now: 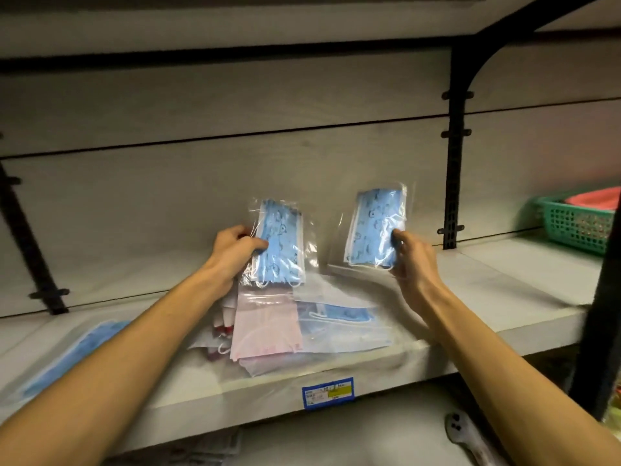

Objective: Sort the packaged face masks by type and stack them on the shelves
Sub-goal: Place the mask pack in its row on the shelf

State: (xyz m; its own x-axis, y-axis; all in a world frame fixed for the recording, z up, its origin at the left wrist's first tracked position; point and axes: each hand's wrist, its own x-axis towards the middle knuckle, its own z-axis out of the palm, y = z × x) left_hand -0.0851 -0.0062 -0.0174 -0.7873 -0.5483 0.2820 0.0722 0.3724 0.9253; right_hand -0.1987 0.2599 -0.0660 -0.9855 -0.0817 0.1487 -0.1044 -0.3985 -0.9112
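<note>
My left hand (235, 252) grips a clear pack of blue printed masks (280, 250), held upright above the pile. My right hand (411, 260) pinches a second blue printed mask pack (373, 227) by its lower right corner, tilted and raised over the shelf (487, 290). Below them lies a loose pile of packs: a pink mask pack (265, 326) on top, a blue pack (346, 314) to its right, red-and-white packs (220, 326) to its left. A plain blue mask pack (77, 351) lies flat at the shelf's left, partly behind my left forearm.
A green mesh basket (574, 223) with pink items stands at the far right of the shelf. Black uprights (453, 163) and brackets run along the back wall. A blue and yellow price label (327, 393) sits on the shelf's front edge. Another board hangs overhead.
</note>
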